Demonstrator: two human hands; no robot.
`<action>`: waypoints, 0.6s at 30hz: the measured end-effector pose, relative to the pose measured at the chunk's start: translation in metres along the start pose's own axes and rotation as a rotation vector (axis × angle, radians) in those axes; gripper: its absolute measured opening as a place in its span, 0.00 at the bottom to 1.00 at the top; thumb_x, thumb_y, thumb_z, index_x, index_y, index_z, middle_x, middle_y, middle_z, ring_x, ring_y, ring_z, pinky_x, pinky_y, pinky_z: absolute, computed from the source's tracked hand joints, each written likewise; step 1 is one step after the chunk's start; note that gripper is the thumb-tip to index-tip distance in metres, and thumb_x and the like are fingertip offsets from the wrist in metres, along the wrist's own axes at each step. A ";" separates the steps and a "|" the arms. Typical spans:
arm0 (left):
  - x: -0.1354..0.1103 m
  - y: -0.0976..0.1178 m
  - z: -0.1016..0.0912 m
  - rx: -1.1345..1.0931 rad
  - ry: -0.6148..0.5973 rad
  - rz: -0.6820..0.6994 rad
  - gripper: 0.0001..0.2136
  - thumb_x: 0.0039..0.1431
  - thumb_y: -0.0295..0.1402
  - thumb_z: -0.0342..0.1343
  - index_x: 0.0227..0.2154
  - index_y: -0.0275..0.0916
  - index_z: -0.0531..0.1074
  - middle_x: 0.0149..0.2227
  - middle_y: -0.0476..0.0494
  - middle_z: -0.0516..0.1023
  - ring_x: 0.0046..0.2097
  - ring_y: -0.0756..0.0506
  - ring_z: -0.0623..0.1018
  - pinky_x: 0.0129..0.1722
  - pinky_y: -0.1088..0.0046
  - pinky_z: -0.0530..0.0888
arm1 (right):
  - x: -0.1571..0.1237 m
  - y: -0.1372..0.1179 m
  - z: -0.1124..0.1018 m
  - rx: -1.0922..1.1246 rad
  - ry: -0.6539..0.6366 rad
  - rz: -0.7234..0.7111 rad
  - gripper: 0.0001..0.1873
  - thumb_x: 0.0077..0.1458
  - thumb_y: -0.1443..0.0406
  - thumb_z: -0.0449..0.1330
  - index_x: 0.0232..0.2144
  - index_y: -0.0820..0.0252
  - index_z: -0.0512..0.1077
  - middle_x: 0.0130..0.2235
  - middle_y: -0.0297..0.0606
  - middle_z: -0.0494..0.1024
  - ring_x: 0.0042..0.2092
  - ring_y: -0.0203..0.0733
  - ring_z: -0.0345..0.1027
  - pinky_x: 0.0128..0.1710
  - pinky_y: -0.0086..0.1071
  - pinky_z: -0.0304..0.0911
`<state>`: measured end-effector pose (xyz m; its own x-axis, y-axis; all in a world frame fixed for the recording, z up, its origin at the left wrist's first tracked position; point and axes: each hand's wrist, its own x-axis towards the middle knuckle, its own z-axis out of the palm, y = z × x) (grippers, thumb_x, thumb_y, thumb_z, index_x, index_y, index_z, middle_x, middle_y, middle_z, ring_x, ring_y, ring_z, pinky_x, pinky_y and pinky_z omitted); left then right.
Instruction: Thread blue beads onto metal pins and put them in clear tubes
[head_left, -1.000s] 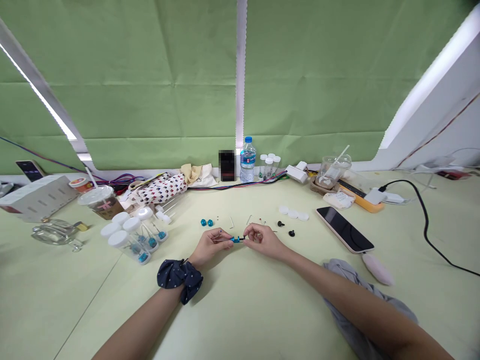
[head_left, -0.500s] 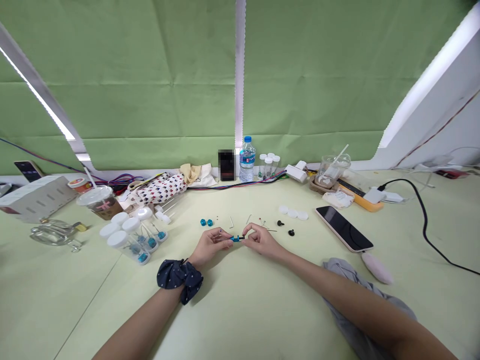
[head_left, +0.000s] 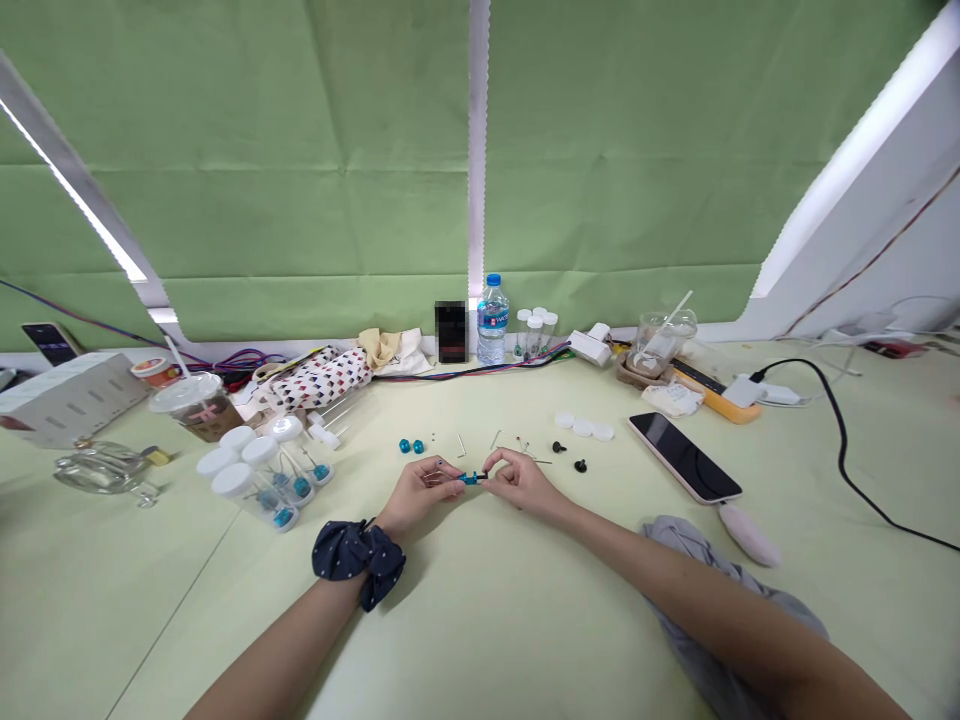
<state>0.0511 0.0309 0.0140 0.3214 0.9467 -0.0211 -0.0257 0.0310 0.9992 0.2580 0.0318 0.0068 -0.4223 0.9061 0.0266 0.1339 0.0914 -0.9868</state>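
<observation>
Mostly, creased green curtain [head_left: 300,150] fills the far side of the room, parted in the middle by a pale upright strip. Below it spreads a pale green table [head_left: 480,620], with a seam crossing its left part. A grey cloth [head_left: 679,560] lies partly hidden by the right forearm. At far left sits a white box [head_left: 75,400]; a patterned cloth [head_left: 322,378] is bunched at the back, near a water bottle [head_left: 492,340]. A phone [head_left: 686,458] lies face up at right. Lidded jars [head_left: 240,485] crowd the space left of the left hand [head_left: 416,497], near its wrist.

Between the hands, above the table, is a small blue part [head_left: 471,479], half covered by fingers. The left hand grips its left end; the right hand [head_left: 525,487] pinches a black piece [head_left: 482,478] at the other. Beyond them lie white caps [head_left: 583,427], two black knobs [head_left: 580,466], two blue balls [head_left: 418,446] and a tiny bent key [head_left: 461,446].
</observation>
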 end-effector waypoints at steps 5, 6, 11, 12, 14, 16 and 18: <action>0.000 0.000 0.001 0.001 0.005 -0.009 0.13 0.40 0.36 0.66 0.27 0.33 0.73 0.28 0.44 0.78 0.30 0.48 0.76 0.33 0.70 0.72 | 0.002 0.004 0.001 -0.012 0.015 0.005 0.14 0.48 0.55 0.58 0.32 0.59 0.65 0.14 0.20 0.52 0.16 0.27 0.43 0.17 0.23 0.40; 0.000 0.000 0.001 0.001 0.003 -0.008 0.13 0.40 0.36 0.66 0.27 0.33 0.73 0.27 0.44 0.78 0.30 0.48 0.76 0.33 0.70 0.72 | 0.003 0.005 0.001 -0.011 0.019 0.006 0.15 0.48 0.55 0.58 0.31 0.59 0.65 0.14 0.21 0.52 0.16 0.27 0.43 0.17 0.23 0.40; 0.000 -0.001 0.000 -0.003 -0.013 0.001 0.12 0.41 0.35 0.65 0.28 0.33 0.73 0.27 0.45 0.77 0.31 0.48 0.76 0.33 0.72 0.72 | 0.003 0.005 0.002 -0.012 0.024 0.018 0.14 0.49 0.54 0.57 0.28 0.60 0.65 0.14 0.21 0.53 0.16 0.27 0.42 0.16 0.24 0.39; 0.000 -0.001 0.000 -0.005 -0.012 0.001 0.12 0.42 0.34 0.65 0.28 0.34 0.73 0.27 0.45 0.77 0.31 0.48 0.76 0.33 0.72 0.72 | 0.003 0.005 0.002 -0.014 0.022 0.019 0.14 0.50 0.54 0.57 0.28 0.60 0.65 0.13 0.21 0.53 0.16 0.27 0.42 0.16 0.24 0.38; 0.000 -0.002 -0.001 -0.012 -0.009 -0.003 0.11 0.42 0.34 0.65 0.28 0.34 0.73 0.28 0.45 0.77 0.31 0.49 0.76 0.33 0.72 0.72 | 0.002 0.003 0.001 -0.015 0.014 0.013 0.14 0.50 0.55 0.57 0.30 0.60 0.66 0.14 0.21 0.53 0.16 0.27 0.42 0.16 0.24 0.39; 0.000 -0.002 -0.001 -0.016 -0.008 -0.010 0.11 0.42 0.33 0.65 0.28 0.34 0.73 0.28 0.45 0.77 0.30 0.49 0.76 0.33 0.73 0.72 | 0.001 0.001 0.001 -0.009 0.004 0.000 0.13 0.50 0.56 0.58 0.32 0.59 0.65 0.14 0.21 0.53 0.16 0.27 0.43 0.16 0.23 0.40; 0.000 -0.003 -0.001 -0.019 -0.010 -0.008 0.11 0.42 0.33 0.65 0.28 0.33 0.73 0.28 0.45 0.77 0.31 0.49 0.76 0.33 0.73 0.72 | 0.001 0.000 0.000 -0.004 0.001 -0.010 0.12 0.49 0.57 0.58 0.33 0.59 0.65 0.14 0.20 0.53 0.16 0.27 0.44 0.17 0.23 0.41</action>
<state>0.0501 0.0313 0.0106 0.3313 0.9431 -0.0288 -0.0413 0.0450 0.9981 0.2571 0.0325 0.0073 -0.4224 0.9057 0.0366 0.1332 0.1020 -0.9858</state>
